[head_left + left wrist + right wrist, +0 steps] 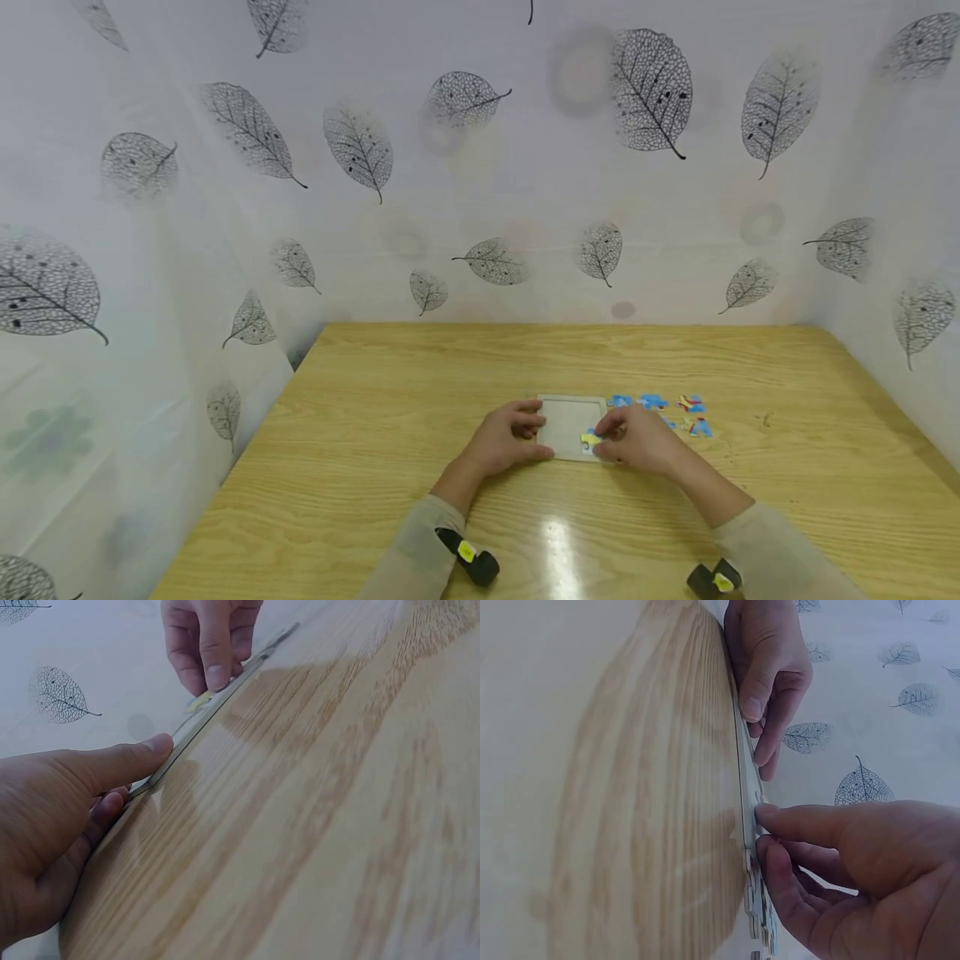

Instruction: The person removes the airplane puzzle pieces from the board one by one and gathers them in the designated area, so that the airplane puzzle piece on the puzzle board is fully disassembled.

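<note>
A pale, shallow puzzle tray (570, 414) with a raised rim lies flat on the wooden table. My left hand (508, 435) grips its left side, the thumb (154, 746) at the near corner and the fingers along the far part of that edge. Over the tray's near right corner, my right hand (637, 437) pinches a yellow and blue jigsaw piece (590, 441) between thumb and fingers. The right wrist view shows both hands edge-on at the tray, with the pinched piece mostly hidden behind the right fingertips.
Several jigsaw pieces, blue, red and yellow, lie right of the tray, among them a far one (691, 404) and a nearer one (701, 427); the right hand partly covers some. A leaf-patterned curtain (525, 192) stands behind the table (390, 375) and along its sides.
</note>
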Action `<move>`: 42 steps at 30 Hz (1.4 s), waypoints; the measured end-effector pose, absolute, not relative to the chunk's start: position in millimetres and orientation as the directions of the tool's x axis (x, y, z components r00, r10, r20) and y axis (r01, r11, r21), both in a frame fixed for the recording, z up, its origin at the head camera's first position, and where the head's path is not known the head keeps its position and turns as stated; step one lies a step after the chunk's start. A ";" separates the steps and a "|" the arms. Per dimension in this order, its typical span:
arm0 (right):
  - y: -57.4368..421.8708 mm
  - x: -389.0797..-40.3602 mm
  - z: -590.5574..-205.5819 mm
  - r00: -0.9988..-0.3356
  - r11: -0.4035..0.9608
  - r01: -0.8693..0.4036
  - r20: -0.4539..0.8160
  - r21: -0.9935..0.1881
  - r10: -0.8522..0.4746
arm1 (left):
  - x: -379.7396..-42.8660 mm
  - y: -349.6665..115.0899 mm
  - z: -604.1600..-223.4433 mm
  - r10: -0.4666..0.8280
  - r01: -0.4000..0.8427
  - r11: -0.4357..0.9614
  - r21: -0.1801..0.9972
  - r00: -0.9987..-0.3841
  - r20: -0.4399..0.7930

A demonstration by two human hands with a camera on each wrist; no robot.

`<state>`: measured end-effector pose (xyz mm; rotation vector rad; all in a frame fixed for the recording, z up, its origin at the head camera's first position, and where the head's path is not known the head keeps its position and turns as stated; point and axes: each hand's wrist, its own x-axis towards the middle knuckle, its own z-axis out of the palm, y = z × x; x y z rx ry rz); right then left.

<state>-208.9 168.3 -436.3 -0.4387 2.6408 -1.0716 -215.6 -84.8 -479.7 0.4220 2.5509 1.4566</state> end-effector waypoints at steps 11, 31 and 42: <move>176.2 -209.8 -438.2 -0.914 0.533 -0.129 -0.109 -0.836 -0.391 | -216.0 -84.6 -477.6 0.327 0.168 0.491 0.855 -0.945 -0.002; 205.5 -201.5 -442.9 -0.931 0.376 0.029 -0.162 -0.926 -0.328 | -214.6 -86.2 -478.7 0.339 0.180 0.488 0.854 -0.941 0.005; 231.0 -195.7 -443.0 -0.923 0.341 0.035 -0.161 -0.940 -0.350 | -214.4 -84.9 -479.0 0.333 0.164 0.488 0.857 -0.943 -0.009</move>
